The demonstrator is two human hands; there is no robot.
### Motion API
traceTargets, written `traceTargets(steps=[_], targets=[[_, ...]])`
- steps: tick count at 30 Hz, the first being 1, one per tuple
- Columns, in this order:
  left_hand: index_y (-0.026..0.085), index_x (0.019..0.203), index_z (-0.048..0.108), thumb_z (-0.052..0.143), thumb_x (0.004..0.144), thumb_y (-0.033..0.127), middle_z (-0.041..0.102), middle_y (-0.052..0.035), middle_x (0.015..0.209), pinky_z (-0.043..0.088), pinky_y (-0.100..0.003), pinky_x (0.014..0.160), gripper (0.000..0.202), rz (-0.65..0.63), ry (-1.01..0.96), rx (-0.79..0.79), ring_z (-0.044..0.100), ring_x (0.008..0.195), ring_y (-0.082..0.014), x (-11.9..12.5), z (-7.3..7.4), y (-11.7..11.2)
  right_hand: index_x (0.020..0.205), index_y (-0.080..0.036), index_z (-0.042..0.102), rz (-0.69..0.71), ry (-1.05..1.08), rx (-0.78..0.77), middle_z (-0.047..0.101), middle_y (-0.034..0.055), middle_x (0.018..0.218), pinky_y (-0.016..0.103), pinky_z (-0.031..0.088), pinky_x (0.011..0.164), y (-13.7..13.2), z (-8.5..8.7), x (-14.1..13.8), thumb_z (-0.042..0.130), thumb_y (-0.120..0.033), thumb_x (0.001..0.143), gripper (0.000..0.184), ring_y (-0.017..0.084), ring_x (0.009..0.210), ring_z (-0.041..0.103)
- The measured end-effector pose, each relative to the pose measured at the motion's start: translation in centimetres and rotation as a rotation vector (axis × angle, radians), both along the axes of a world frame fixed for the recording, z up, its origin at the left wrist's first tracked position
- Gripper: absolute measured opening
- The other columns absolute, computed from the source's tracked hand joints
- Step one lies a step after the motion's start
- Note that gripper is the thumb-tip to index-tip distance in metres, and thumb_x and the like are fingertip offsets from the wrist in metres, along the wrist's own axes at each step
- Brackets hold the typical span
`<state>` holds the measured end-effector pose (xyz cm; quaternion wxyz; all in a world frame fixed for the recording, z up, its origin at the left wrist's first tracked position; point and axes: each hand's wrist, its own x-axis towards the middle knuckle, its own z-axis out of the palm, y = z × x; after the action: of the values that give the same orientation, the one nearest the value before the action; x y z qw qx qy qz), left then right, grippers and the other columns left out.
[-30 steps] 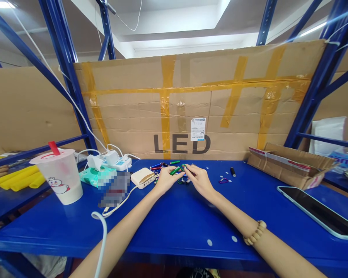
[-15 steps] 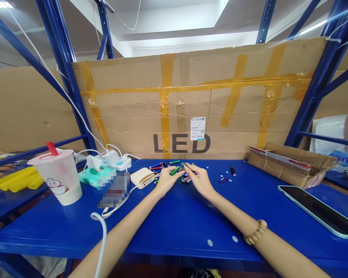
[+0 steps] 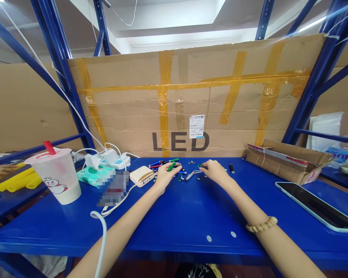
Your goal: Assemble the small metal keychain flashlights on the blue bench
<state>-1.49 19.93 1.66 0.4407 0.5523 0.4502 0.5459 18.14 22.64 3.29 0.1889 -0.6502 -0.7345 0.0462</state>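
Head view: left grip (image 3: 164,177) clamped on a glossy green cylinder (image 3: 171,166), right grip (image 3: 216,171) pinching a tiny green piece (image 3: 202,166).

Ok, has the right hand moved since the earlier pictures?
Yes, it has moved to the right: the right hand sat below the printed LED letters and is now mostly past them, nearer the small black cylinder.

The desk (image 3: 174,227) carried one plastic cup (image 3: 56,177) with one red straw (image 3: 49,147), one power bank (image 3: 141,176), one power strip (image 3: 116,160), one pack of tissues (image 3: 88,177), one tablet (image 3: 316,204) and one cardboard box (image 3: 287,166); the small metal flashlights (image 3: 189,176) between the left hand (image 3: 166,177) and the right hand (image 3: 217,172) were too many to count.
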Motion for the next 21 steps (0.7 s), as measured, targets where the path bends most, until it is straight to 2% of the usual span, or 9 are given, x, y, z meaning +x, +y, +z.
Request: traceTargets(steps=[2,6,10,13,18,21], targets=[[0.014,0.094,0.066,0.073,0.059,0.042,0.060,-0.0033,0.077,0.029,-0.017,0.048,0.045,-0.022,0.009,-0.021,0.044,0.058,-0.0066,0.0,0.1,-0.1,0.077,-0.013,0.066,-0.060,-0.036,-0.149,0.063,0.0093,0.077,0.023,0.042,0.059,-0.3,0.6,0.7,0.052,-0.024,0.082,0.018,0.017,0.069,0.061],[0.015,0.095,0.065,0.074,0.056,0.044,0.055,-0.0016,0.073,0.024,-0.015,0.046,0.050,-0.091,-0.022,-0.017,0.037,0.054,-0.0034,0.0,0.1,-0.4,0.071,-0.015,0.064,-0.020,0.012,-0.294,0.063,0.0023,0.072,0.019,0.039,0.055,-0.8,1.2,0.7,0.051,-0.025,0.082,0.019,0.010,0.058,0.059],[0.010,0.095,0.063,0.074,0.055,0.048,0.033,0.0055,0.053,0.013,-0.017,0.042,0.056,-0.210,-0.142,-0.046,0.022,0.044,-0.0005,0.0,0.2,-0.4,0.071,-0.016,0.063,-0.021,0.008,-0.319,0.064,-0.0002,0.072,0.018,0.039,0.054,-1.1,1.4,0.5,0.053,-0.024,0.080,0.016,0.008,0.057,0.058],[0.008,0.091,0.061,0.074,0.055,0.049,0.022,0.0081,0.051,0.009,-0.018,0.042,0.056,-0.252,-0.206,-0.057,0.017,0.042,-0.0002,0.0,0.2,-0.2,0.069,-0.015,0.063,-0.079,-0.001,-0.342,0.064,0.0006,0.072,0.018,0.039,0.054,-1.1,1.8,0.9,0.055,-0.023,0.078,0.015,0.009,0.058,0.059],[0.010,0.092,0.060,0.076,0.054,0.045,0.024,0.0080,0.052,0.009,-0.018,0.042,0.054,-0.288,-0.235,-0.068,0.018,0.042,0.0002,0.0,-0.1,0.0,0.068,-0.014,0.061,-0.195,-0.053,-0.416,0.063,0.0016,0.066,0.021,0.043,0.059,-1.1,2.2,1.6,0.055,-0.018,0.078,0.013,0.009,0.056,0.058],[0.010,0.094,0.061,0.077,0.053,0.042,0.027,0.0074,0.052,0.009,-0.018,0.043,0.055,-0.293,-0.211,-0.082,0.019,0.042,0.0002,-0.1,-0.1,0.0,0.064,-0.012,0.061,-0.226,-0.098,-0.391,0.062,0.0058,0.065,0.027,0.045,0.062,-0.9,1.9,1.7,0.059,-0.018,0.075,0.013,0.014,0.058,0.060]])
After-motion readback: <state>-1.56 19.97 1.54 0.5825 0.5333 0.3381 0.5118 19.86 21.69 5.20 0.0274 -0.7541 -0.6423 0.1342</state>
